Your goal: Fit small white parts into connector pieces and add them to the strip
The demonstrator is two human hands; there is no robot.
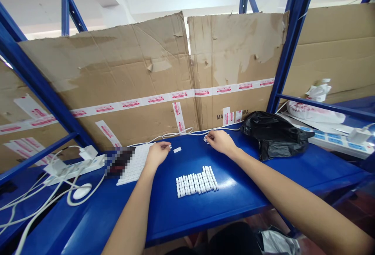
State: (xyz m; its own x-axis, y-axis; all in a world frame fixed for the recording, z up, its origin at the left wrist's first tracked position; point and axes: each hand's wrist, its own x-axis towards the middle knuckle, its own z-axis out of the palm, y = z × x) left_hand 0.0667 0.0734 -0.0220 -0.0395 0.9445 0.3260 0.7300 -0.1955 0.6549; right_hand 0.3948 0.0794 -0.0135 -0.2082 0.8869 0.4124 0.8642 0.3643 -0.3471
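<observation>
My left hand (159, 153) is closed in a pinch at the right edge of a white ribbed slab of rows (135, 166). A bit of something small and white shows at its fingertips. Just to its right a small white block (177, 150) lies flat on the blue table (164, 216). Farther right, my right hand (222, 140) has its fingers drawn together on small white pieces (205, 139), partly hidden by the fingers. Nearer to me, several narrow white strips (197, 182) stand side by side in a block, higher at the right end.
A black plastic bag (272, 133) sits beyond my right forearm. Power strips stand at the left (76, 169) and right (336, 139), with white cables (38, 212) trailing at the left. Cardboard panels (131, 71) and blue posts (293, 40) close off the back.
</observation>
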